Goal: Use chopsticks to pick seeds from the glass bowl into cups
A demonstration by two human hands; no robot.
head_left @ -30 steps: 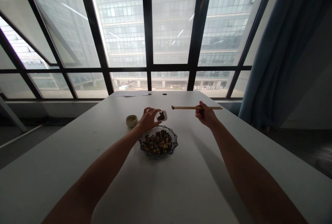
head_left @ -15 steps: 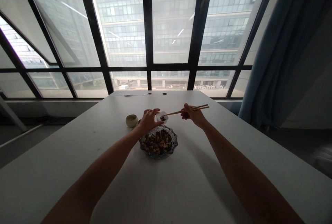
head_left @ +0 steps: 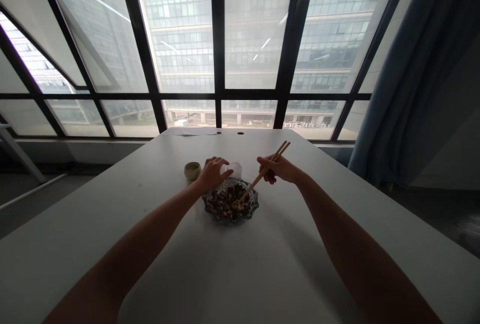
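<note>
My right hand (head_left: 275, 168) is closed around a pair of wooden chopsticks (head_left: 262, 173), which slant down to the left with their tips among the food in the glass bowl. That clear bowl (head_left: 250, 216) has a scalloped rim and contains a mix of dark pieces and pale nut-like bits (head_left: 227, 205). Behind the bowl, my left hand (head_left: 214, 173) grips a small whitish translucent cup (head_left: 235, 169) at its left side between thumb and fingers. The cup's contents do not show clearly.
A small yellowish-green round cup (head_left: 192, 170) stands on the white table (head_left: 168, 249), just left of my left hand. White papers (head_left: 191, 131) lie at the far edge near two dark round holes. Windows rise beyond, and a blue curtain (head_left: 390, 89) hangs at right.
The chopsticks have swung down from the small white cup, where dark bits showed, to the food in the bowl. My left hand stays near the same place with the cup.
</note>
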